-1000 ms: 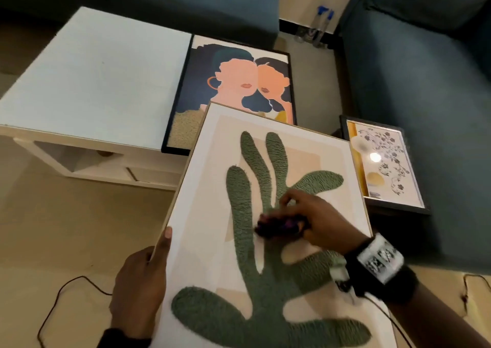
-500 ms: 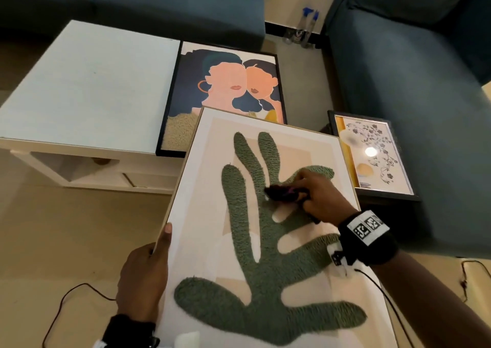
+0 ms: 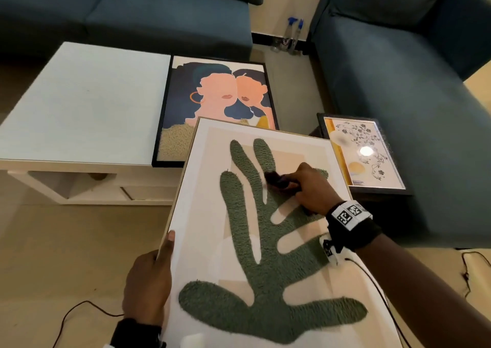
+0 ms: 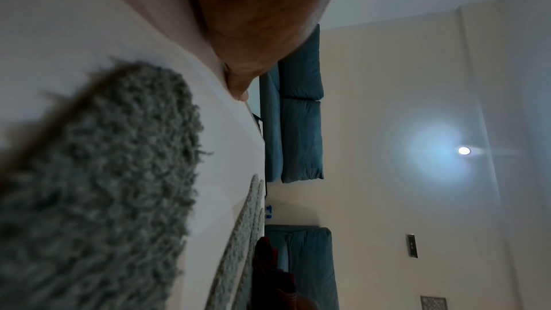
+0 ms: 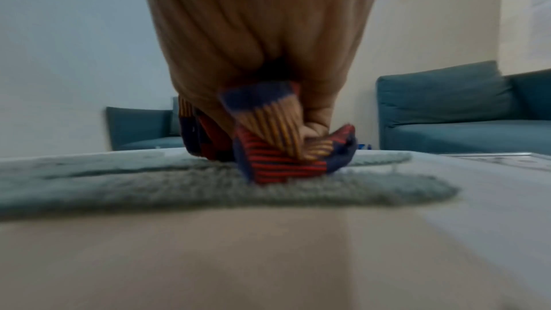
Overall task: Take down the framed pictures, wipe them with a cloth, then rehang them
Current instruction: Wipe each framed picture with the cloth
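Observation:
A large light-framed picture point(image 3: 212, 214) with a green tufted leaf shape point(image 3: 255, 294) lies tilted in front of me. My left hand point(image 3: 148, 286) grips its left edge, thumb on the front point(image 4: 241, 88). My right hand point(image 3: 308, 188) holds a striped red, blue and orange cloth point(image 3: 279, 181) point(image 5: 280, 145) and presses it onto the green tufting near the picture's upper right. A black-framed picture of two faces point(image 3: 218, 103) leans on the white table. A small black-framed floral picture point(image 3: 364, 153) rests against the right sofa.
A white low table point(image 3: 79, 108) stands at left. Blue sofas point(image 3: 159, 15) point(image 3: 411, 81) line the back and right. Spray bottles point(image 3: 291, 36) stand on the floor between them. Cables point(image 3: 79, 313) lie on the beige floor.
My right hand has slid the cloth up and to the right across the green leaf shape, towards the picture's top. The left hand keeps its grip on the frame's edge.

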